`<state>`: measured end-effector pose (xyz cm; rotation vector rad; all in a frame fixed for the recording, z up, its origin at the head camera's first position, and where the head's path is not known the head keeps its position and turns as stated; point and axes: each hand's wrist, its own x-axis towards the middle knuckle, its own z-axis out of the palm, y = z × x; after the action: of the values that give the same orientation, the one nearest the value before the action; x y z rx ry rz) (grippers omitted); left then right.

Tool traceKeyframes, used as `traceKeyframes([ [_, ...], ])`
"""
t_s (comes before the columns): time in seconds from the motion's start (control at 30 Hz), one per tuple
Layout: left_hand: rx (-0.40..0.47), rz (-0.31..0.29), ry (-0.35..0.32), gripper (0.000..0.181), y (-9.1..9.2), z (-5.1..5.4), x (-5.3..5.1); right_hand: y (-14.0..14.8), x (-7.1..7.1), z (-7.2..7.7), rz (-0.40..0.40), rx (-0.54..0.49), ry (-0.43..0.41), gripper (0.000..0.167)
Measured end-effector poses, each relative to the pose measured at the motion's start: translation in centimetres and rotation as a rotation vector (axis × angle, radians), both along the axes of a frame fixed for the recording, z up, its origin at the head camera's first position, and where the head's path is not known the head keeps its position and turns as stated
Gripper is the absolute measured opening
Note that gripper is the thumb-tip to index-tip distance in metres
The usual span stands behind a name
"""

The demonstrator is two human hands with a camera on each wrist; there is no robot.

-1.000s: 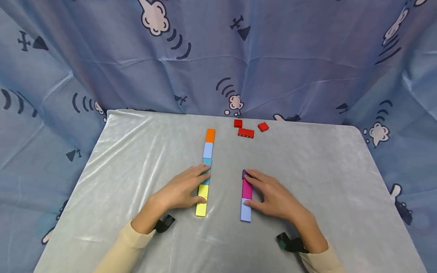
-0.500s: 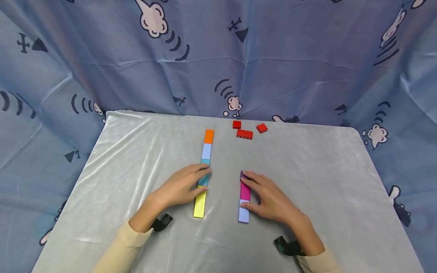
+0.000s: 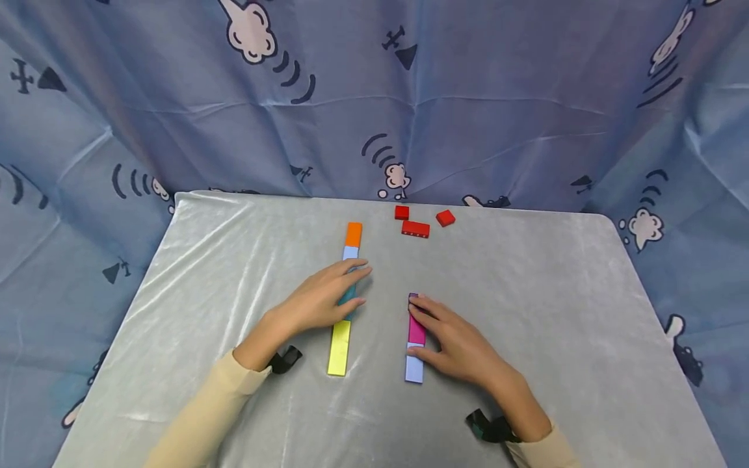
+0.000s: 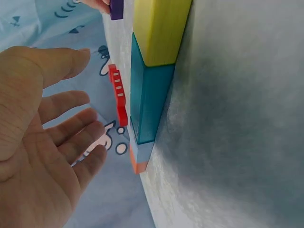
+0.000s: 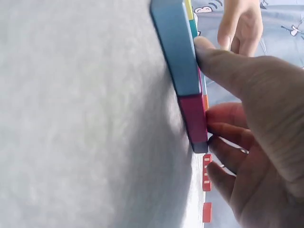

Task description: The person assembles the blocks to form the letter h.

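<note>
- Taking the yellow block (image 3: 339, 348) as the landmark, the teal block (image 4: 152, 99) meets its far end; the pale blue block (image 3: 350, 253) and then the orange block (image 3: 354, 234) lie further beyond it in the same line; the flat ends are set end to end, presumably so that the strip runs straight.
- To the right of the yellow block and apart from it lies a shorter row; the light blue block (image 3: 414, 368) is at the near end, the magenta block (image 3: 417, 333) follows and the purple block (image 4: 116, 9) closes the far end; it runs roughly alongside the longer row, a layout that looks deliberate.
- The left hand (image 3: 318, 296) is above the teal block, just beyond the yellow block; its fingers are spread and relaxed, and it grasps nothing; the left wrist view shows a gap between fingers and blocks.
- The right hand (image 3: 462, 344) is to the right of the yellow block, loosely spread; its thumb rests on the light blue block, its fingertips at the magenta and purple blocks; this seems a steadying touch rather than a clench.
- Well beyond the yellow block, to its right, a long red brick (image 3: 416, 229) and two small red bricks (image 3: 445, 218) lie on the surface (image 3: 526, 292); neither hand touches them.
</note>
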<state>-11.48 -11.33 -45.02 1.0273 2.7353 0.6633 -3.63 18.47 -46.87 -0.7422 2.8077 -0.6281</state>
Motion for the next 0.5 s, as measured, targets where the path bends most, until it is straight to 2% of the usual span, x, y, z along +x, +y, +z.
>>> traceKeyframes([
  [0.23, -0.004, -0.013, 0.033, 0.061, 1.7, 0.5, -2.2, -0.1, -0.2, 0.2, -0.001, 0.024, 0.035, 0.083],
  [0.5, -0.066, -0.057, 0.01, 0.061, 3.6, 1.1, -3.8, 0.3, 0.0, 0.3, 0.025, 0.004, -0.004, 0.088],
])
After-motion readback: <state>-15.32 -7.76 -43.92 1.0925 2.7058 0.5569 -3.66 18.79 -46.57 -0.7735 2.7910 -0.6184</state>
